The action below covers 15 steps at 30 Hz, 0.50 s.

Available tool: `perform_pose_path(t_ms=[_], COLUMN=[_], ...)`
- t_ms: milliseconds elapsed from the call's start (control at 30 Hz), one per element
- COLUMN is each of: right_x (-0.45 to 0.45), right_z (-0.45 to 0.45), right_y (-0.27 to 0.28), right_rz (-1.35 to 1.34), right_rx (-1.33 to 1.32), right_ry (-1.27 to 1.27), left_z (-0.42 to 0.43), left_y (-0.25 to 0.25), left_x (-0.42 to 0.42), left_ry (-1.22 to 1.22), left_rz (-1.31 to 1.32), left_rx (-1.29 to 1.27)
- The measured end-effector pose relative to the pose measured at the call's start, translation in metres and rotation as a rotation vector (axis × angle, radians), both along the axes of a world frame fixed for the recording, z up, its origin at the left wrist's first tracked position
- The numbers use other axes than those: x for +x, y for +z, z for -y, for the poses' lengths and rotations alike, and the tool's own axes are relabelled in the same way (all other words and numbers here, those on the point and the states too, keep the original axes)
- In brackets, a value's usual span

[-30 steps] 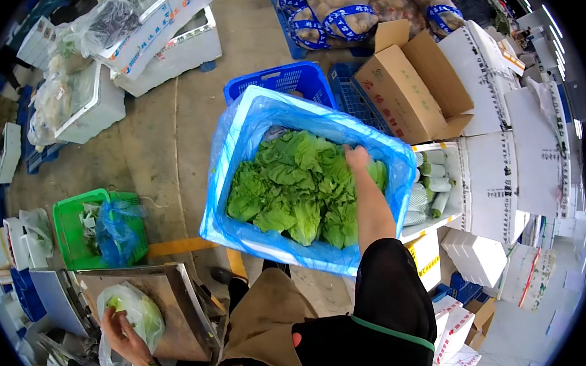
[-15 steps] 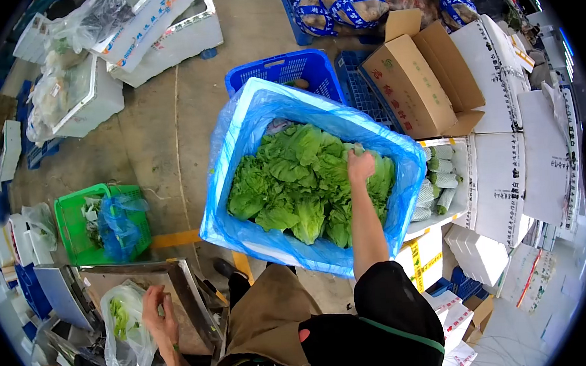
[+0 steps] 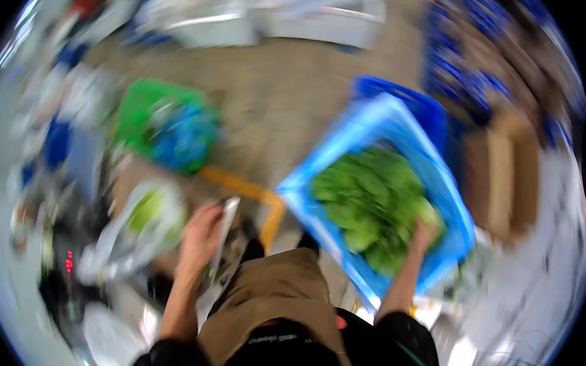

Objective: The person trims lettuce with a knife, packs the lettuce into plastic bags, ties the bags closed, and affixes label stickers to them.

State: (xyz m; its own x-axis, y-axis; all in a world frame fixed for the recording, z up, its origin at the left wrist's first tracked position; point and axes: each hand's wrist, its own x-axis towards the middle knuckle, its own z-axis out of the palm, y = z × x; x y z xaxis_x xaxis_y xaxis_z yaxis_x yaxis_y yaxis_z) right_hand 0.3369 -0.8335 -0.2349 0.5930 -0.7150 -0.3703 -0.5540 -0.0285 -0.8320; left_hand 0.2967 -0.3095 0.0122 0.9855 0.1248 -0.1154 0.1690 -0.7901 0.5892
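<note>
My right hand (image 3: pixel 426 231) is down among the green leafy lettuce (image 3: pixel 367 195), at the near right part of the heap. Its fingers are closed on a lettuce head (image 3: pixel 430 212) with a pale end, though the view is smeared by motion. The lettuce fills a large box lined with blue plastic film (image 3: pixel 326 174). My left hand (image 3: pixel 203 230) is over the edge of a work surface, its fingers loosely bent and apart, with nothing visible in them. To its left lies a clear plastic bag (image 3: pixel 118 237) with light green leaves inside.
A green crate (image 3: pixel 134 115) with blue plastic in it stands at the far left. Behind the lettuce box is a blue crate (image 3: pixel 429 111). An open cardboard box (image 3: pixel 484 185) and white boxes stand on the right. Red digits glow on a dark display (image 3: pixel 69 264) at left.
The view has swung left, so the lettuce box now appears further right and turned. My right hand is still in the lettuce. My left hand has moved forward, away from the bag.
</note>
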Motion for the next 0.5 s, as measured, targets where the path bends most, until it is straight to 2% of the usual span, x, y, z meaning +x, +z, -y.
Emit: perform_pose_path(t_ms=[33,67,100,133,167,200,233,267,333,400,467,500], right_x=[-0.003,-0.007,-0.016,-0.009,-0.020,-0.003,-0.004,0.002,0.021,0.044,0.090,0.060], right_z=[-0.004,0.015,0.038,0.022,0.049,0.012,0.001,-0.007,-0.028,-0.050,-0.043,-0.159], right_y=[0.001,-0.016,-0.055,-0.032,-0.033,0.013,0.042,0.067,0.121,0.171,0.170,0.268], right_rz=[0.055,-0.240,-0.471,-0.288,0.110,0.046,0.120,0.211,0.357,0.505,0.702,0.656], right_rx=[-0.042,-0.425,-1.101,-0.914,-0.944,-1.193,-1.255,-1.236,-1.148,-1.055,-0.968,-0.833], right_ry=[0.052,0.182,0.363,0.039,0.146,0.173,0.202,0.265,0.414,0.568,0.857,0.658], left_z=[-0.004,-0.016,-0.022,-0.036,-0.051,-0.072,-0.094,-0.119,-0.163,-0.208,-0.232,-0.247], left_y=[0.008,0.002,0.008,0.012,0.012,0.019,0.019,0.016,0.029,0.031,0.056,0.063], left_x=[-0.004,-0.008,-0.008,-0.017,-0.028,-0.045,-0.059,-0.073,-0.104,-0.136,-0.155,-0.166], left_ry=[0.017,0.040,0.113,0.200,0.296,0.415,0.508,0.599,0.786,0.935,0.998,1.038], left_rz=[0.031,0.099,0.113,0.118,0.130,0.189,0.229,0.270,0.141,0.131,-0.014,-0.036], left_rx=[0.088,0.070,0.136,0.159,0.236,0.336,0.437,0.532,0.783,1.027,1.074,1.054])
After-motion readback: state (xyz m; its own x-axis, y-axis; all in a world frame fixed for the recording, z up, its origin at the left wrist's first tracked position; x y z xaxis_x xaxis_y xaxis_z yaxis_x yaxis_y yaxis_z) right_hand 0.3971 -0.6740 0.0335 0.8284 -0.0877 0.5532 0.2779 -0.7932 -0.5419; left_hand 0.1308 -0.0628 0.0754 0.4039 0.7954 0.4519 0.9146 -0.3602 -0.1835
